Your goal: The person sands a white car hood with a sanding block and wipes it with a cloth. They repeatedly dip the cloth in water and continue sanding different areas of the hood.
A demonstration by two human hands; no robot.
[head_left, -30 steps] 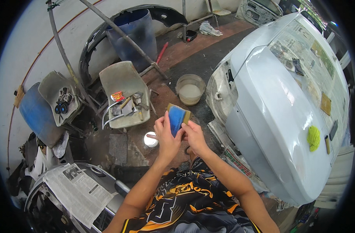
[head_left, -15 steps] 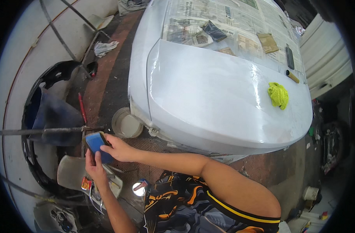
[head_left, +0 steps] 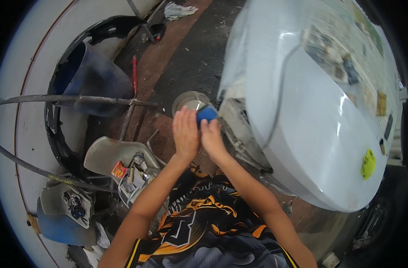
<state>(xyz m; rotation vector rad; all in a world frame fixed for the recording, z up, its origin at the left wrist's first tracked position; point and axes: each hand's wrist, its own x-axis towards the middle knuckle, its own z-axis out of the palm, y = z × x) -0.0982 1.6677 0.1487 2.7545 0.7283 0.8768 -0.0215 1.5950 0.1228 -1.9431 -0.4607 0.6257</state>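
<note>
Blue block (head_left: pixel 207 114) between both hands, over bucket (head_left: pixel 189 102) rim

Car body workshop: masked car body (head_left: pixel 320 134)

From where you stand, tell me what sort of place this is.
Probably a car body repair or paint shop: a white car hood masked with newspaper, a detached black bumper on the floor, and a blue sanding block held in both hands.

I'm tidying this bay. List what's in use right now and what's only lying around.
In use:
blue block, held between left hand and right hand
round bucket just beyond the hands

Lying about:
yellow-green cloth on the white car panel
red-handled tool on the floor
white rag
dark blue barrel
</note>
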